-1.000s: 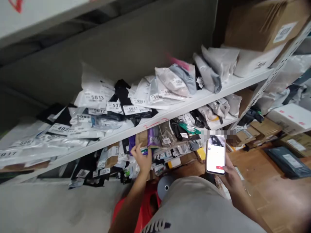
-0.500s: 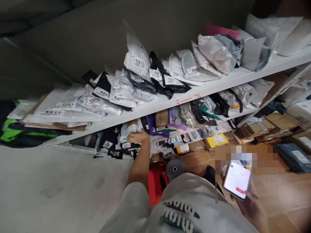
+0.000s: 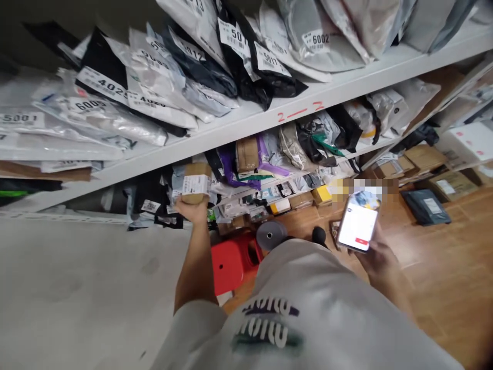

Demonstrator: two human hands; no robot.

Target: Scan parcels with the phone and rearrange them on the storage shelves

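Left hand (image 3: 191, 208) has its grip clamped around the bottom of a small brown cardboard parcel (image 3: 196, 182) with a white label on its face, held upright right at the front edge of the lower shelf, just under the white shelf board (image 3: 246, 123) that has "2—2" scrawled on it in red. Everything's packed tight around that parcel: black and grey poly bags to its left, a purple bag (image 3: 231, 167) and another brown box (image 3: 247, 153) just to its right, so barely any free room on that level. Above the shelf board, numbered mailer bags (image 3: 162, 77) overhang the front edge.

Right hand (image 3: 379, 254) is well right of the parcel, fingers wrapped round a smartphone (image 3: 359, 224) with the lit screen facing up. Below the parcel there's a red stool (image 3: 231, 259) and a grey roll (image 3: 270, 234) on the wooden floor (image 3: 442, 267), which is open further right, with boxes along the shelf foot.
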